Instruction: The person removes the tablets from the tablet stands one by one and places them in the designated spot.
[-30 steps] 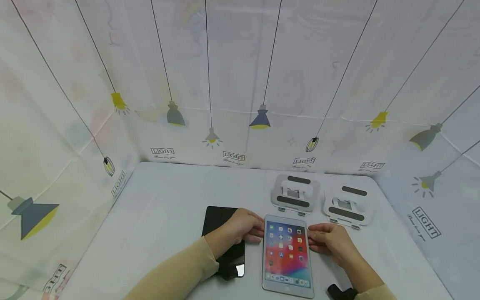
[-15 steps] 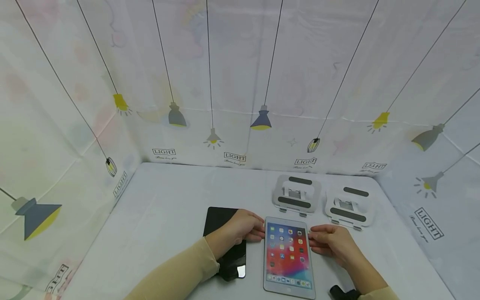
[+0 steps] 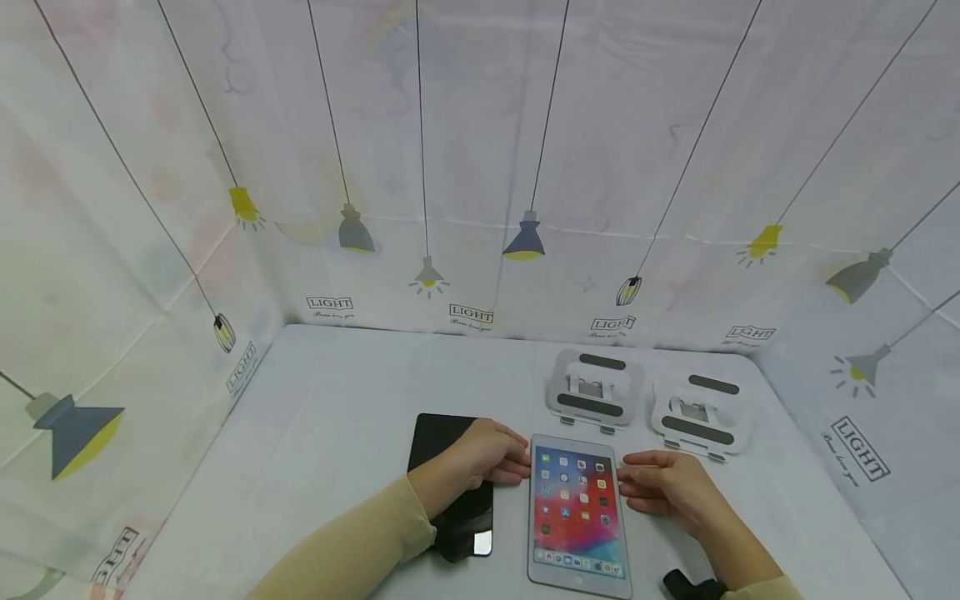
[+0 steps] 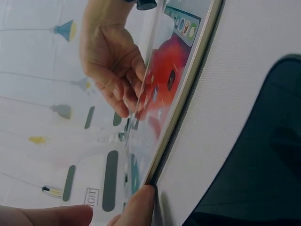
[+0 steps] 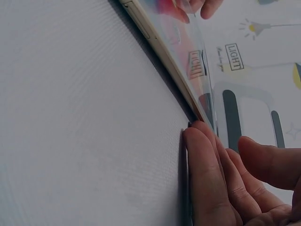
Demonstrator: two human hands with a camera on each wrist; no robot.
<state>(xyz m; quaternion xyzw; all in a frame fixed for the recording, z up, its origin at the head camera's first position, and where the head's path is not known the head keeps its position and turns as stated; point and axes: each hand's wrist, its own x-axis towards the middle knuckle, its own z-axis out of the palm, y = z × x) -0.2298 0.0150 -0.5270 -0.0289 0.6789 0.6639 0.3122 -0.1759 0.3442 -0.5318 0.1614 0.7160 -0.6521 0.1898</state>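
A white-framed tablet point(image 3: 577, 508) lies face up on the white table, its screen lit with rows of app icons. My left hand point(image 3: 489, 454) is at its upper left edge. In the left wrist view a fingertip point(image 4: 143, 195) meets the tablet's rim, while the thumb stays apart from it. On the opposite side, my right hand point(image 3: 667, 483) has its fingertips at the tablet's right edge. The right wrist view shows these fingers point(image 5: 204, 165) nearly straight along the table, with the thumb held away. Under my left wrist lies a dark, glossy flat tablet point(image 3: 435, 432), partly hidden by the arm.
Two white folding stands with dark grey pads, a left one point(image 3: 590, 406) and a right one point(image 3: 697, 431), lie behind the tablet toward the back right. Fabric printed with hanging lamps point(image 3: 525, 237) encloses the table's back and sides. A black wrist device point(image 3: 690, 586) sits by my right wrist.
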